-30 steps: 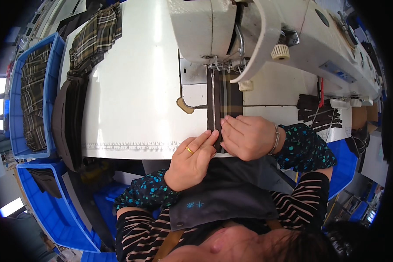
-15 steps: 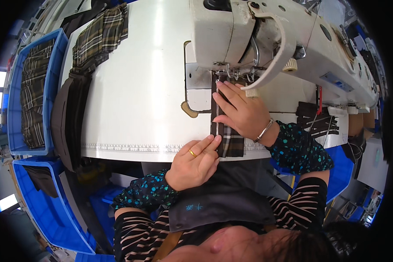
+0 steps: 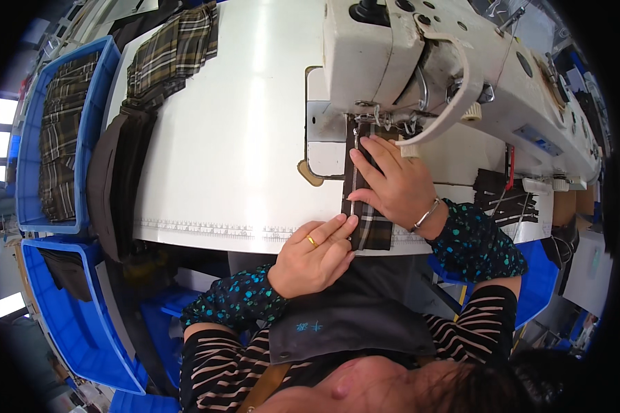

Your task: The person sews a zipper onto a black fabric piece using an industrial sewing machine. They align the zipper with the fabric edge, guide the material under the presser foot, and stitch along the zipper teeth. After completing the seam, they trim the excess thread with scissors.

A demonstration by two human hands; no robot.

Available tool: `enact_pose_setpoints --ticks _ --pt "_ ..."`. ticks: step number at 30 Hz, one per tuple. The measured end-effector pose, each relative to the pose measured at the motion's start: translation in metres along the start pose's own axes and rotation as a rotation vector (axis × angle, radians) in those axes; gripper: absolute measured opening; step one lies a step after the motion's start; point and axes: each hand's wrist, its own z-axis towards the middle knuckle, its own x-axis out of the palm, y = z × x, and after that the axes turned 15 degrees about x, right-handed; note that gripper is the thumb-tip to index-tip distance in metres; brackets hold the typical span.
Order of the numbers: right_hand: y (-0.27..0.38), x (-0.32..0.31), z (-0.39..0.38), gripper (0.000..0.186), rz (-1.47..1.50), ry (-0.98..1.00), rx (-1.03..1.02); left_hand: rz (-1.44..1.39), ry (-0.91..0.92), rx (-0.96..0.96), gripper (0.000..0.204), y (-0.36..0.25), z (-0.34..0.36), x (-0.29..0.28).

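Note:
A metal-toothed zipper (image 3: 355, 165) on dark tape lies lengthwise along a brown plaid fabric piece (image 3: 375, 233). Their far ends reach the needle area of a white sewing machine (image 3: 358, 51), where the machine head partly hides them. My right hand (image 3: 401, 180) rests flat on the cloth just right of the zipper, fingers apart, near the presser foot. By the table's front edge, my left hand (image 3: 311, 256) pinches the zipper's near end between thumb and fingers. Its fingertips cover what lies beneath them.
Folded dark pieces (image 3: 114, 179) and plaid pieces (image 3: 176, 51) lie along the table's left side. Beyond stands a blue bin (image 3: 96, 131) of plaid cloth; another blue bin (image 3: 83, 337) sits nearer. Several dark zippers (image 3: 506, 197) lie on the right. A ruler strip (image 3: 207, 229) runs along the front.
The whole view has shifted slightly, so the table contents appear farther right. My right fingertips have drawn back a little from the zipper's far end. My left hand keeps its pinch.

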Motion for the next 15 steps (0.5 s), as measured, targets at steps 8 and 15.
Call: enact_pose_setpoints --ticks 8,15 --pt "0.001 -0.002 0.001 0.077 0.023 -0.029 -0.033 0.136 0.033 -0.205 0.035 0.017 -0.025 -0.045" --pt "-0.003 0.005 -0.003 0.080 0.029 -0.019 -0.046 1.060 0.024 -0.565 0.033 0.088 -0.091 -0.190"
